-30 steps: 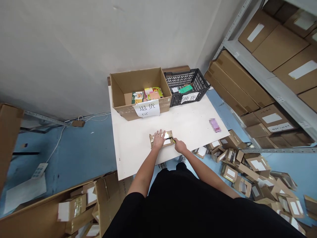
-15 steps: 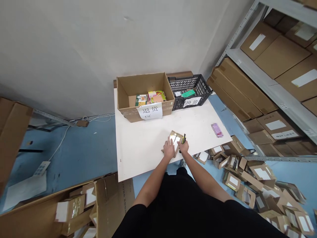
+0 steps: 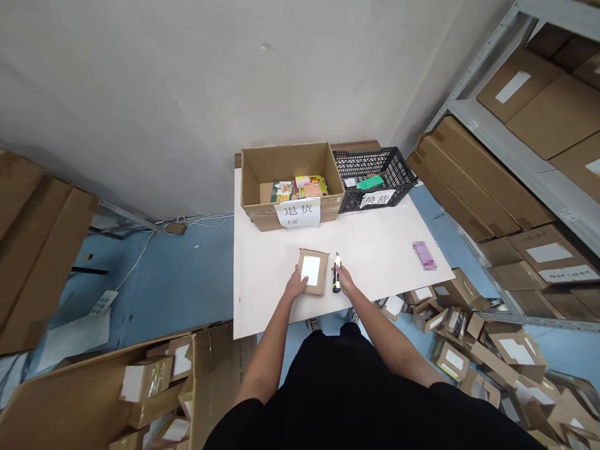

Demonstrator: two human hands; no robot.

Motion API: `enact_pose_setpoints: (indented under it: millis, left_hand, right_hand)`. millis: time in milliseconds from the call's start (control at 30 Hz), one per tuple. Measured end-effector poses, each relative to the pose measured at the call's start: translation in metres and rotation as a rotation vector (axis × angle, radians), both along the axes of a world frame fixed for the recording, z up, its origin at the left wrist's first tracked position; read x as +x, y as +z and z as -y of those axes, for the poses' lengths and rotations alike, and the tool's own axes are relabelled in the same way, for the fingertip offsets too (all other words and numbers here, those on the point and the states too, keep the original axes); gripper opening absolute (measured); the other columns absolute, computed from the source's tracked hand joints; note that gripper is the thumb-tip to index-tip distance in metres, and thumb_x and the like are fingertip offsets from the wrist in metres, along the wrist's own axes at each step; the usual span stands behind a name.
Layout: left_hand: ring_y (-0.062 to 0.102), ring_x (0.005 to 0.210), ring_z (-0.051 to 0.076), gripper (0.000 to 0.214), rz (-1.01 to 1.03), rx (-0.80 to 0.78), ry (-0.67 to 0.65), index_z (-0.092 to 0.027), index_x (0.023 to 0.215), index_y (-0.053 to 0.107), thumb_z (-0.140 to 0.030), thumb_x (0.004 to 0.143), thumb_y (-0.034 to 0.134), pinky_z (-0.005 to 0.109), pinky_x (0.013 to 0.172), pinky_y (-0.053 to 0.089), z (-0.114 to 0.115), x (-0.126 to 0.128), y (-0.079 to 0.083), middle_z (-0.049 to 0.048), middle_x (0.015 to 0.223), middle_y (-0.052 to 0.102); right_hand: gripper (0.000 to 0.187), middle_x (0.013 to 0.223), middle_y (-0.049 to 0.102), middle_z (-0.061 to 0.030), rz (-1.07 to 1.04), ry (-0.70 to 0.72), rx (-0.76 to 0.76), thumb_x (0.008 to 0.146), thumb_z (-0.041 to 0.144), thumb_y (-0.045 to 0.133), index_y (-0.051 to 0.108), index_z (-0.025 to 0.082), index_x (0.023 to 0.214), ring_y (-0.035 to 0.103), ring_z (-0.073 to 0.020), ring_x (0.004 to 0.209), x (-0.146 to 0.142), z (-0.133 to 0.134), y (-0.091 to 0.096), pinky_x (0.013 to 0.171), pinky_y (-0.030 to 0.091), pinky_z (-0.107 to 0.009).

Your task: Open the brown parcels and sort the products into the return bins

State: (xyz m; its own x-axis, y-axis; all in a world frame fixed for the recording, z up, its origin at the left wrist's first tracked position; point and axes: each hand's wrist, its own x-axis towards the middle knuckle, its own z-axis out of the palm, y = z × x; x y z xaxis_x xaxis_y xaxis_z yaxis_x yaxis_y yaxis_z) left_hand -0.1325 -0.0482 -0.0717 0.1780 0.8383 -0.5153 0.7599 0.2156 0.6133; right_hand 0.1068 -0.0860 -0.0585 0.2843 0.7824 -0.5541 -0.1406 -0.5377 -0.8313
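Note:
A small cardboard box (image 3: pixel 320 282) with a white label lies near the front edge of the white table (image 3: pixel 262 269). My left hand (image 3: pixel 295 284) grips its left side, the thumb reaching onto the top by the label. Just right of the box, my right hand (image 3: pixel 345 279) is closed on a yellow-and-black utility knife (image 3: pixel 337 275). The knife's blade end points away from me, and it is apart from the box.
An open carton (image 3: pixel 290 156) with a paper sign holds several packets. Beside it stands a black plastic crate (image 3: pixel 398 169). A blurred purple item (image 3: pixel 424 255) lies at the right. Boxes cover the floor and a shelf (image 3: pixel 529 150); another large carton (image 3: pixel 206 369) stands lower left.
The box has turned, its label now in plain view. My left hand has shifted from its top to its left side. My right hand with the knife has come away from the box.

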Motion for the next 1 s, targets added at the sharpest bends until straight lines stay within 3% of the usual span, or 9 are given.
enact_pose_setpoints:
  millis: [167,267,433,533,600,667,767,867,1000]
  left_hand:
    - [0.008,0.165,0.038,0.087,0.113,0.176,-0.015,-0.016,0.172,0.014,-0.047,0.100,0.052,0.055,0.130,0.026,0.041,0.071,-0.018,0.0184,0.179,-0.009]
    - [-0.003,0.166,0.034,0.082,0.196,0.177,0.044,-0.015,0.172,0.014,-0.050,0.104,0.046,0.053,0.132,0.021,0.053,0.101,-0.027,0.0177,0.179,-0.013]
    - [0.010,0.166,0.031,0.073,0.218,-0.002,0.193,-0.015,0.169,0.025,-0.050,0.106,0.039,0.046,0.134,0.020,0.044,0.074,-0.032,0.0172,0.180,0.005]
    - [0.016,0.166,0.031,0.074,0.155,0.118,0.251,-0.016,0.169,0.025,-0.042,0.103,0.044,0.047,0.133,0.023,0.036,0.043,-0.022,0.0155,0.180,0.011]
    - [0.017,0.166,0.028,0.075,0.102,0.269,0.148,-0.019,0.170,0.025,-0.039,0.101,0.047,0.046,0.133,0.025,0.027,0.032,-0.009,0.0115,0.180,0.014]
    - [0.013,0.166,0.029,0.080,0.058,0.364,-0.101,-0.021,0.170,0.026,-0.043,0.098,0.054,0.047,0.133,0.024,0.015,0.033,0.005,0.0097,0.180,0.014]
    - [0.005,0.167,0.034,0.100,-0.023,0.309,-0.426,-0.020,0.171,0.023,-0.052,0.088,0.069,0.053,0.132,0.022,-0.005,0.046,0.019,0.0132,0.180,0.013]
    - [0.000,0.166,0.035,0.110,-0.085,0.232,-0.492,-0.022,0.172,0.017,-0.055,0.085,0.074,0.058,0.131,0.021,-0.016,0.057,0.023,0.0150,0.180,0.011]
    - [-0.002,0.167,0.034,0.109,-0.101,0.239,-0.496,-0.021,0.172,0.016,-0.057,0.087,0.073,0.056,0.130,0.024,-0.016,0.057,0.021,0.0165,0.180,0.009]
  right_hand:
    - [0.045,0.090,0.074,-0.0045,-0.020,-0.130,-0.058,0.084,0.067,0.062,0.062,0.024,0.095,0.072,-0.0207,0.083,-0.003,-0.006,-0.003,0.072,0.057,-0.028]
    - [0.044,0.095,0.076,-0.0062,0.044,-0.141,-0.007,0.085,0.066,0.064,0.062,0.023,0.095,0.072,-0.0209,0.087,0.018,-0.011,0.012,0.072,0.057,-0.027]
    - [0.038,0.099,0.078,-0.0081,-0.178,0.038,-0.002,0.089,0.059,0.069,0.064,0.023,0.102,0.074,-0.0221,0.081,0.025,-0.014,0.038,0.066,0.059,-0.029]
    - [0.033,0.097,0.078,-0.0079,-0.152,0.083,-0.053,0.091,0.054,0.069,0.064,0.022,0.099,0.075,-0.0217,0.083,0.009,-0.014,0.040,0.066,0.060,-0.029]
    - [0.031,0.098,0.078,-0.0076,-0.060,0.096,-0.073,0.093,0.053,0.066,0.065,0.022,0.098,0.075,-0.0209,0.085,0.003,-0.014,0.039,0.067,0.060,-0.027]
    - [0.031,0.099,0.078,-0.0070,0.069,0.138,-0.076,0.097,0.052,0.061,0.065,0.022,0.100,0.074,-0.0197,0.085,0.002,-0.015,0.040,0.066,0.059,-0.026]
    - [0.029,0.097,0.077,-0.0039,0.313,0.271,-0.062,0.101,0.045,0.054,0.065,0.022,0.115,0.072,-0.0168,0.071,0.008,-0.023,0.048,0.064,0.055,-0.025]
    - [0.043,0.094,0.077,-0.0003,0.547,0.454,-0.040,0.100,0.033,0.057,0.056,0.027,0.142,0.070,-0.0170,0.067,0.008,-0.039,0.059,0.071,0.053,-0.026]
    - [0.058,0.105,0.078,-0.0069,0.776,0.632,-0.028,0.096,0.021,0.061,0.050,0.027,0.153,0.073,-0.0248,0.093,-0.009,-0.060,0.064,0.084,0.050,-0.029]
